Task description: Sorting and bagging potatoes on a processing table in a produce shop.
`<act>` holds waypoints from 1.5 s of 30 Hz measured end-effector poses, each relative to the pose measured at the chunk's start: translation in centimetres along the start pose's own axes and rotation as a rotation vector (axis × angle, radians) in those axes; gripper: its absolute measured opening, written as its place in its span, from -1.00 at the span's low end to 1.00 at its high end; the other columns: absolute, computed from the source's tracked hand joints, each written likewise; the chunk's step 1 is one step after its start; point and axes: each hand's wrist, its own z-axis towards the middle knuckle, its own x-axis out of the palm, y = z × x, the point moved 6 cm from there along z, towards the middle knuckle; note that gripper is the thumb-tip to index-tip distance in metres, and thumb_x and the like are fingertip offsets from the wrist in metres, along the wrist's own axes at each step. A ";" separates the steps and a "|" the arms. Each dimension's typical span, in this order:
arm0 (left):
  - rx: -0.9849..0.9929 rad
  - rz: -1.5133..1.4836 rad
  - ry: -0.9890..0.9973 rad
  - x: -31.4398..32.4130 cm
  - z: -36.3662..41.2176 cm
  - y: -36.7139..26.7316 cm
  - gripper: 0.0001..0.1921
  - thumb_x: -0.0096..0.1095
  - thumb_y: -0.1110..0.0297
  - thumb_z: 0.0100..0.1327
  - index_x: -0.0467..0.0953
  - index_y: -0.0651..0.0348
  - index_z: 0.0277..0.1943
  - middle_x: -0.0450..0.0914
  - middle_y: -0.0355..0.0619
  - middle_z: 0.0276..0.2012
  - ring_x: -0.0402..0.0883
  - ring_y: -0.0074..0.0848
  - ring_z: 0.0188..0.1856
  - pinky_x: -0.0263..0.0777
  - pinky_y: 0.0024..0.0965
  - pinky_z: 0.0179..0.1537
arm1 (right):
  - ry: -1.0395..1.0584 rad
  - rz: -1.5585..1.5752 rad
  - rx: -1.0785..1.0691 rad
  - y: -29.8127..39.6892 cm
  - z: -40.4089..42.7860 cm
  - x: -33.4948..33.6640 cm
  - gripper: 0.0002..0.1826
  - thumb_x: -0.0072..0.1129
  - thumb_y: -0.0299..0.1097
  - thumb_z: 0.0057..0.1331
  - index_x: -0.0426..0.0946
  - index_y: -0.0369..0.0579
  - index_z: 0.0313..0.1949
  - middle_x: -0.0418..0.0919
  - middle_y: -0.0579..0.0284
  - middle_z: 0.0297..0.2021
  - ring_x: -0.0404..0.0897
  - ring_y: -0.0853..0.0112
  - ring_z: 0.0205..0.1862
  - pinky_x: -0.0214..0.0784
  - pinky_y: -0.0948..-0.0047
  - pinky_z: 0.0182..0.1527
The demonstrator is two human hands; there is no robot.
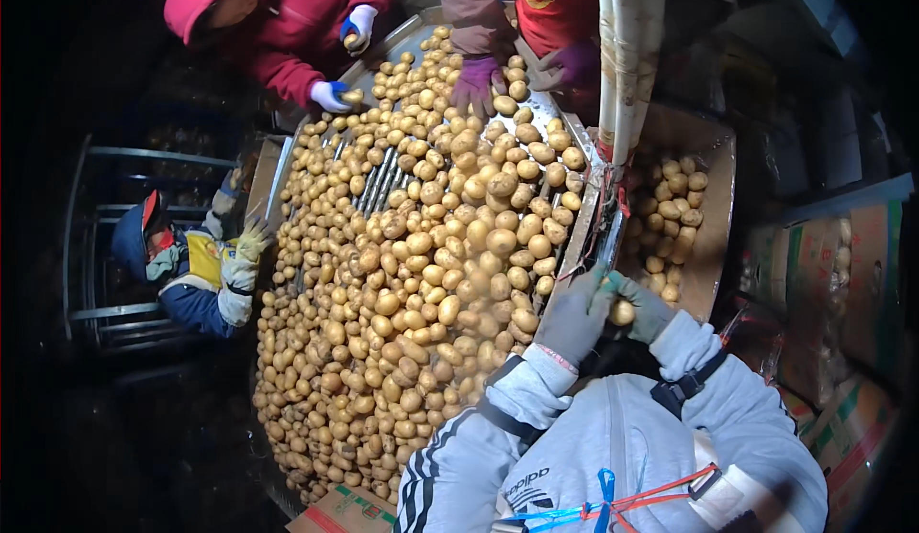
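Both my hands wear grey-green work gloves and meet at the right edge of a metal sorting table heaped with potatoes (pixel 416 274). My right hand (pixel 642 307) is closed around a potato (pixel 622 312), whose pale side shows between the gloves. My left hand (pixel 574 318) reaches over the table's rim (pixel 574 246), its fingertips against the fingers of my right hand; whether it grips anything is hidden. Just beyond my hands, a plastic-lined cardboard box (pixel 707 260) holds more potatoes (pixel 671 203).
Two co-workers stand at the far side, one with white-and-blue gloves (pixel 330 95) holding potatoes, one with purple gloves (pixel 477 84) on the heap. Another co-worker (pixel 208 267) is at the left by metal rails. A wrapped post (pixel 632 52) rises by the rim. Printed cartons (pixel 826 267) stand right.
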 end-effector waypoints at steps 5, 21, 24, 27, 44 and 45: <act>0.082 -0.059 0.188 0.3 -1.2 -2.1 -0.51 0.20 0.23 0.47 0.44 0.26 0.37 0.60 0.19 0.21 0.60 -0.09 0.24 0.43 -0.22 0.27 | -0.004 -0.084 0.035 1.8 -2.5 -1.4 -0.66 -0.02 -0.11 0.57 0.59 -0.07 0.05 0.71 0.23 -0.22 0.69 0.49 -0.40 0.57 0.57 -0.45; -0.006 0.479 -0.268 -13.9 7.0 13.7 -0.42 0.29 0.34 0.24 0.47 0.11 0.35 0.53 0.11 0.26 0.48 -0.05 0.30 0.30 -0.16 0.39 | -0.232 -0.806 -0.292 7.1 -2.3 8.8 -0.62 0.27 -0.30 0.40 0.62 -0.27 0.11 0.68 0.25 -0.25 0.60 0.58 -0.33 0.47 0.55 -0.26; -0.010 0.429 -0.268 -13.8 6.1 13.7 -0.45 0.27 0.38 0.23 0.49 0.10 0.32 0.53 0.10 0.25 0.48 -0.03 0.29 0.32 -0.14 0.37 | -0.234 -1.088 -0.347 5.8 3.5 12.6 -0.47 0.36 -0.21 0.31 0.57 -0.23 0.20 0.68 0.22 -0.13 0.62 0.51 -0.20 0.51 0.49 -0.11; 0.129 0.501 -0.437 -17.4 3.0 11.4 -0.50 0.27 0.40 0.17 0.50 0.19 0.22 0.58 0.14 0.13 0.52 0.00 0.20 0.35 -0.03 0.28 | -0.281 -1.441 -0.564 6.4 9.1 12.3 -0.36 0.39 -0.17 0.27 0.49 -0.17 0.29 0.64 0.02 0.11 0.65 0.28 0.03 0.50 0.32 0.11; -0.490 0.847 -0.356 -28.0 -1.8 19.1 -0.13 0.35 -0.02 0.25 0.16 0.00 0.56 0.15 0.13 0.53 0.21 0.05 0.48 0.13 -0.02 0.47 | -0.276 -1.871 -0.679 4.5 21.8 24.3 -0.56 0.14 -0.06 0.33 0.62 -0.01 0.11 0.69 -0.03 -0.03 0.67 0.04 0.03 0.50 0.10 0.12; -0.480 0.838 -0.358 -27.8 -1.0 19.8 -0.13 0.35 -0.02 0.25 0.16 0.00 0.56 0.15 0.13 0.53 0.21 0.05 0.48 0.13 -0.02 0.47 | -0.192 -1.896 -0.663 3.6 23.1 25.1 -0.56 0.13 -0.09 0.35 0.61 -0.01 0.13 0.70 -0.01 -0.03 0.67 0.03 0.02 0.50 0.12 0.13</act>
